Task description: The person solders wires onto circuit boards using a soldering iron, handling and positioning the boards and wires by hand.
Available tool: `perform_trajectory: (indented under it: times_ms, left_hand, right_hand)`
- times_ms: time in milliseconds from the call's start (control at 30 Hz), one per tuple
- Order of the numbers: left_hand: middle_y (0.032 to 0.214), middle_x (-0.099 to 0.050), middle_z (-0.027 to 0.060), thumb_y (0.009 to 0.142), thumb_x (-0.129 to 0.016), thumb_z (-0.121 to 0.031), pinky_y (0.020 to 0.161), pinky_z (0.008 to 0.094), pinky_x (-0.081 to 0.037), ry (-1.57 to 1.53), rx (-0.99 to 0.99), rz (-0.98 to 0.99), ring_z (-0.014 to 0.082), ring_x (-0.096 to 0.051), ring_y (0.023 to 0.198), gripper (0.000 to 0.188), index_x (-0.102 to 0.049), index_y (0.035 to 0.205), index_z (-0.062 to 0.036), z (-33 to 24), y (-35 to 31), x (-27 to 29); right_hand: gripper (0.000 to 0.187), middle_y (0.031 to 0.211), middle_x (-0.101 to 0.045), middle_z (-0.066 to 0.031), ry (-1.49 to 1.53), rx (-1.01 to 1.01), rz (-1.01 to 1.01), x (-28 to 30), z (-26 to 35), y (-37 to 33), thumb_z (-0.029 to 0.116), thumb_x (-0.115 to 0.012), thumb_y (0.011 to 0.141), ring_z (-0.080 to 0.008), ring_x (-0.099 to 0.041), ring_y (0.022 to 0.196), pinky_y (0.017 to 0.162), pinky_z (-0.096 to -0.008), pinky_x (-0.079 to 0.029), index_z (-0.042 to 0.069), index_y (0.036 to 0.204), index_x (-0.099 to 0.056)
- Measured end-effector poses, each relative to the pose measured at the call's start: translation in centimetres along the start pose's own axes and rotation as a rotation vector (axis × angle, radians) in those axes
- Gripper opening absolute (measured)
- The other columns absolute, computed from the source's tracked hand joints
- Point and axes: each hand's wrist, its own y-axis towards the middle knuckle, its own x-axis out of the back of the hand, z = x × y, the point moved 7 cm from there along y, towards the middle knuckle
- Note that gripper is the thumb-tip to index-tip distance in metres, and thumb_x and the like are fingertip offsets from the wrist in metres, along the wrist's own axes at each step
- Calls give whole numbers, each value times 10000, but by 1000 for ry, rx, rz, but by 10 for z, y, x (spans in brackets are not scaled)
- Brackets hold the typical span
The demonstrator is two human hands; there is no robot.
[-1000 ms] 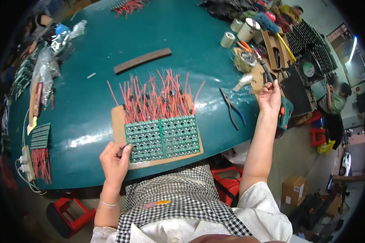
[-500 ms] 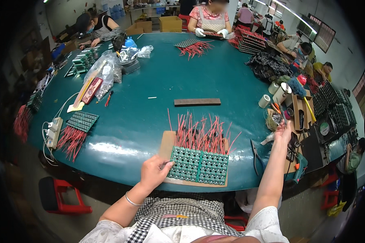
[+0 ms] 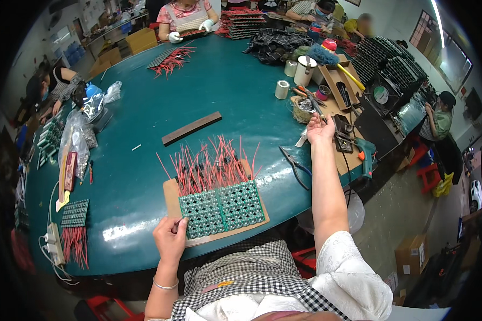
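Two green circuit board panels (image 3: pixel 221 212) lie side by side on a brown backing board (image 3: pixel 172 199) before me. Many red wires (image 3: pixel 209 168) stand up from their far side. My left hand (image 3: pixel 170 238) is closed at the panels' left edge, its thumb by the corner; a small dark thing shows between thumb and curled fingers, too small to name. Out to the right, my right hand (image 3: pixel 321 130) is closed round a slim pen-shaped tool (image 3: pixel 317 109), like a soldering iron, pointing away beside a small pot (image 3: pixel 303 111). Its fingers are partly hidden.
Pliers (image 3: pixel 295 167) lie left of my right forearm; a green glue gun (image 3: pixel 365 156) is right of it. A dark bar (image 3: pixel 191 128) lies beyond the panels. White spools (image 3: pixel 282 90) stand far right. Another wired panel (image 3: pixel 75 214) and a power strip (image 3: pixel 54 243) are left. Co-workers sit around.
The view has swung to the right, so the table's things appear shifted left. My left hand stays by the panel edge, and my right hand still holds the tool near the pot.
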Motion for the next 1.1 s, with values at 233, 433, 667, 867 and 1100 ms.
perform_trajectory:
  times_ms: [233,433,667,867,1100]
  left_hand:
    - [587,-465,72,837,-780,-92,529,346,-352,51,-30,12,168,-415,551,157,-699,798,36,4,1,3]
    - [593,-506,91,834,-796,-136,533,343,-389,37,60,69,194,-458,540,180,-712,806,22,6,11,-3]
    - [752,-593,-84,968,-705,-111,630,228,-409,-682,588,348,19,-472,695,193,-686,806,-6,16,-9,-14]
    - [722,-567,-59,996,-662,-146,464,204,-218,-879,452,347,-1,-341,533,162,-706,917,-11,-38,-6,-4]
    - [734,-590,-29,983,-682,-153,482,203,-260,-812,441,493,5,-376,551,198,-730,983,38,-28,-32,10]
  right_hand:
    - [150,912,-688,-94,-286,-75,308,-4,-14,-55,176,-678,952,-166,-636,709,572,-278,-521,44,999,-623]
    - [437,1168,-657,-105,-1360,357,1028,-24,-67,-255,190,-846,777,-231,-653,1032,781,-342,-556,58,1159,-678]
    - [884,1505,-426,-174,-1817,759,1432,-11,-120,-375,280,-908,603,-393,-386,1409,1150,-558,-292,148,1407,-565]
    - [441,1143,-729,-138,-1627,1194,1390,-51,-104,-360,-49,-575,782,-317,-698,1076,1006,-472,-519,85,1175,-725]
    - [512,1103,-746,-162,-1625,1408,1479,-156,-54,-395,-238,-529,728,-260,-735,1015,865,-362,-584,-9,1150,-704]
